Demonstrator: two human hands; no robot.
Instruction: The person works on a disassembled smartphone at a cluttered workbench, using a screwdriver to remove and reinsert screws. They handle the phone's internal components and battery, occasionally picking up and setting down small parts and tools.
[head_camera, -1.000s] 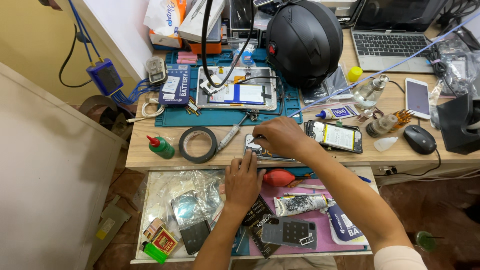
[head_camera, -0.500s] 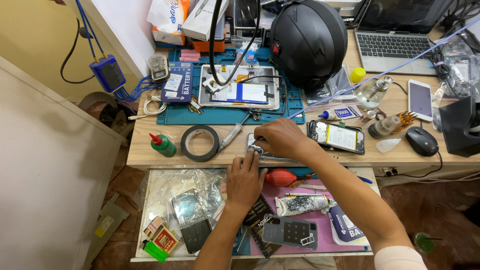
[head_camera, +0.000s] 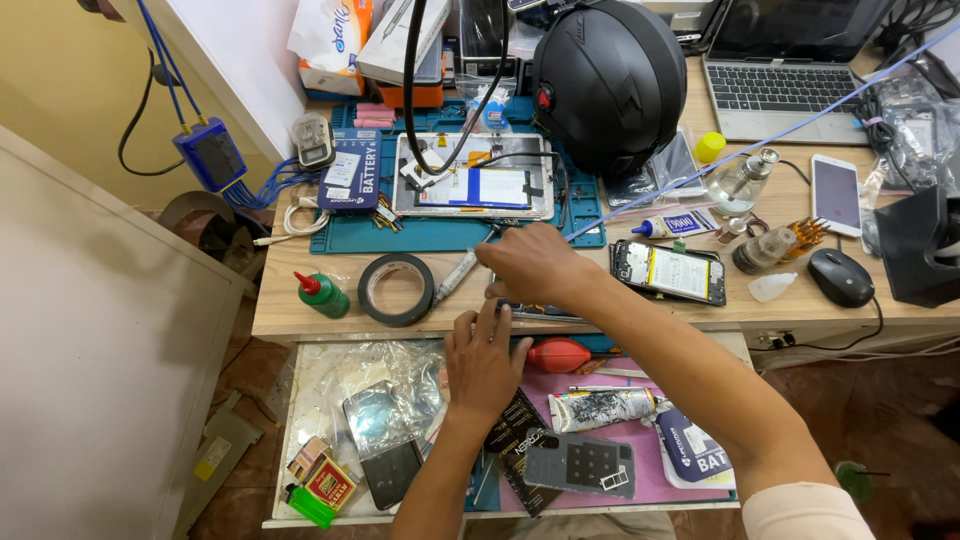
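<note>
On the cluttered table (head_camera: 300, 310), a dark phone (head_camera: 545, 312) lies flat at the front edge, just above the open drawer (head_camera: 330, 370). The right hand (head_camera: 535, 262) covers it, fingers curled down narrow on it, while the left hand (head_camera: 487, 360) lies flat, fingers spread, fingertips touching its near edge. Pinning it steadily and working gently would seem wise.

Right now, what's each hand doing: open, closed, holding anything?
Left hand: open, fingers flat, pressing the phone at the desk edge.
Right hand: curled over the same phone; its grip cannot be told.
</note>
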